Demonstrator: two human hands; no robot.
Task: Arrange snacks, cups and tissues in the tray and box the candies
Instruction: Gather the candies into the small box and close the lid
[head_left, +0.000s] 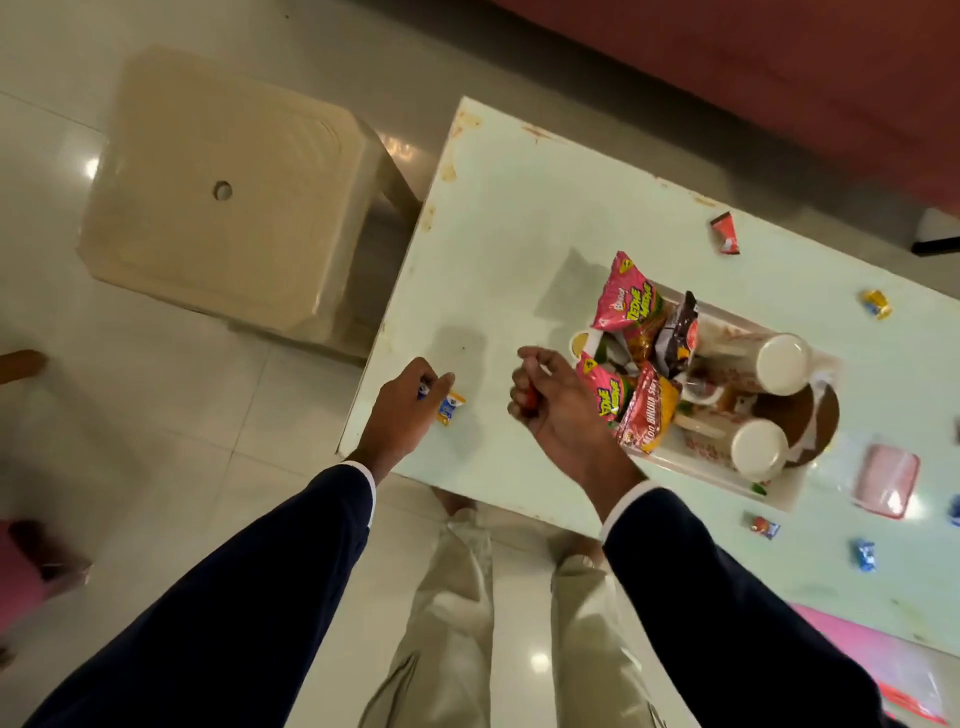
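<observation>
A white tray (779, 499) on the pale green table (509, 218) holds several pink and red snack packets (626, 301), two upturned white cups (782, 361) and a brown round thing. My left hand (410, 402) is near the table's left edge, fingers closed on a small blue candy, touching a blue and yellow candy (451, 406) on the table. My right hand (553, 397) hovers beside the tray, closed on a red candy. Loose candies lie around: red (725, 233), yellow (877, 304), red-blue (762, 526), blue (865, 555). A pink box (885, 480) sits right of the tray.
A beige plastic stool (218, 192) stands left of the table. A dark red wall or sofa (753, 67) runs behind it. Something pink (872, 660) lies on the floor at the lower right. My legs stand at the table's near edge.
</observation>
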